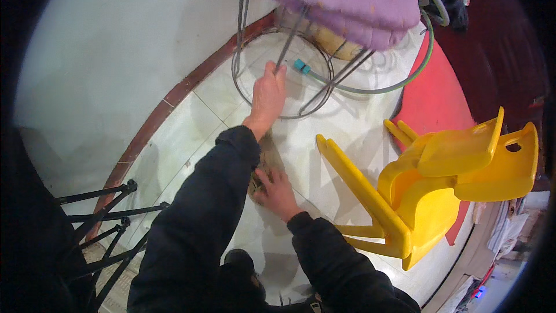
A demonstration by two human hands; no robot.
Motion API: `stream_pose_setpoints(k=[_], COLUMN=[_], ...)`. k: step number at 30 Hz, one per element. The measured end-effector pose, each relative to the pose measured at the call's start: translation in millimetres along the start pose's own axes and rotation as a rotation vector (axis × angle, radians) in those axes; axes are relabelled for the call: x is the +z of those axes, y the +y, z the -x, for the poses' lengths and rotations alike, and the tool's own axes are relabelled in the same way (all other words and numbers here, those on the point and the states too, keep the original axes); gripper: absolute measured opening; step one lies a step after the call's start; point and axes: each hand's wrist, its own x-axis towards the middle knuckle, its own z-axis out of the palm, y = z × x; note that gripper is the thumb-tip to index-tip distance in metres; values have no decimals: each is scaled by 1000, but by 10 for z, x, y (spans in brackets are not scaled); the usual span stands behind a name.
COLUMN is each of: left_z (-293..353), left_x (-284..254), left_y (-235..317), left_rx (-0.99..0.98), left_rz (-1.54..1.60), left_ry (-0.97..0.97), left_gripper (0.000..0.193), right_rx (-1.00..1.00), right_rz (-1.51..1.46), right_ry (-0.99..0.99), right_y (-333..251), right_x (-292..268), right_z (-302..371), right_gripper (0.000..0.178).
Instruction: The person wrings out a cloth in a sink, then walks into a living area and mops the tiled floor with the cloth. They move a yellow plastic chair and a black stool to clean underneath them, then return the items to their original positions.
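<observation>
My left hand [269, 95] is closed around a thin dark metal leg of a stool [291, 37]. The stool has a lilac padded seat [341, 0], seemingly stacked double, and a round wire ring at its base. Below my left wrist, my right hand [280, 194] has its fingers bent at the end of a brown, flat-looking piece [269, 153], gripping its near part. My left forearm and sleeve cover some of that piece, so its kind is unclear.
Yellow plastic chairs [428, 197], apparently stacked, lie tipped at the right, beside a red mat [437, 93]. A green hose [376, 91] with a teal connector [302, 66] runs under the stool. Black metal legs [110, 220] stand at the left near the white wall [116, 52].
</observation>
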Motion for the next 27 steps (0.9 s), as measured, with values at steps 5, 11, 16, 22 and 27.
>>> stream_pose_setpoints(k=[5, 11, 16, 22, 27], left_z=[-283, -318, -313, -279, -268], left_x=[-100, -186, -169, -29, 58], left_y=[117, 201, 227, 155, 102], left_rx=[25, -36, -106, -17, -67], left_rz=[-107, -108, -90, -58, -8], left_ry=[48, 30, 1, 4, -31], left_gripper=[28, 29, 29, 29, 29], right_rx=[-132, 271, 502, 435, -29], right_rz=[92, 95, 415, 299, 68], right_ry=[-15, 298, 456, 423, 431], right_y=[153, 677, 935, 1020, 567], right_x=[-71, -181, -126, -186, -275], right_z=[-45, -806, -1524, -1583, -1428], right_gripper=[56, 64, 72, 72, 20])
